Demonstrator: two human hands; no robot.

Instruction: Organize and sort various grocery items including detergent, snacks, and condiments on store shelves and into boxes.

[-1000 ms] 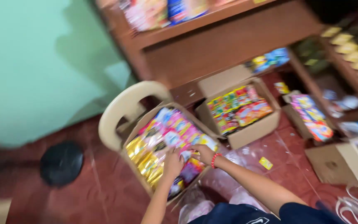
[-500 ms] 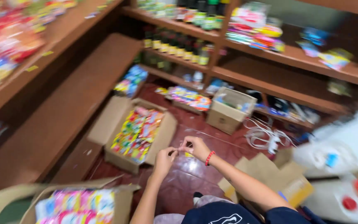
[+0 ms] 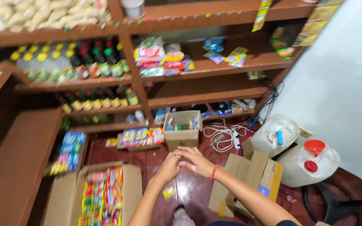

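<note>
Red floor tiles look slick; my left hand and right hand meet mid-frame, grip unclear, so anything small pinched there could drop among the boxes.

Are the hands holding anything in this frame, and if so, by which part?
It cannot be told. The left hand and right hand touch in front of the body, fingers together, but motion blur hides anything small that might be pinched between them.

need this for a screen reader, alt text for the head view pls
A person's left hand and right hand, a red bracelet on the right wrist, meet over a dark red floor. Around them stand an open box of colourful packets, empty cardboard boxes and wooden shelves of goods.
</note>
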